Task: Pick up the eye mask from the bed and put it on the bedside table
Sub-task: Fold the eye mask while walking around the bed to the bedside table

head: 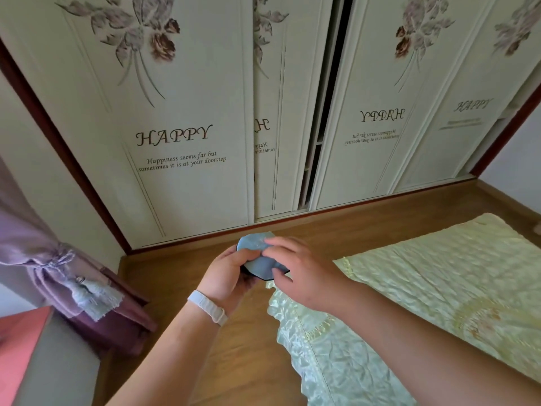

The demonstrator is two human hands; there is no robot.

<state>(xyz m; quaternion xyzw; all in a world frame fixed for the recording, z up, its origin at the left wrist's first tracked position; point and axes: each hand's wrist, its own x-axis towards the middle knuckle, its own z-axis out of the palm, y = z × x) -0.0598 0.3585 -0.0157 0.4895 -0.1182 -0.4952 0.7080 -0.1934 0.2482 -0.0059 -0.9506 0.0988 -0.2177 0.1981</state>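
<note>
Blue eye mask (pixel 257 256) held in the air between 2 hands, above the wooden floor (pixel 234 361) just beside the bed (pixel 439 288) corner. Left hand (pixel 231 276), white wristband (pixel 208 307) on its wrist, and right hand (pixel 304 271) both have fingers clamped on the mask.

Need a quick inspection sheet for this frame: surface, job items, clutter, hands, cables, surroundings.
Surface: bed with pale green quilted cover, at right; bedside table not identifiable.
Job's things: blue eye mask off the bed, held over the wood floor.
Clutter: nothing seen.
Hands: left hand and right hand both grip the mask; white wristband on the left wrist.
Cables: nothing seen.
Surroundings: floral wardrobe doors, one gap open; tied purple curtain at left.
</note>
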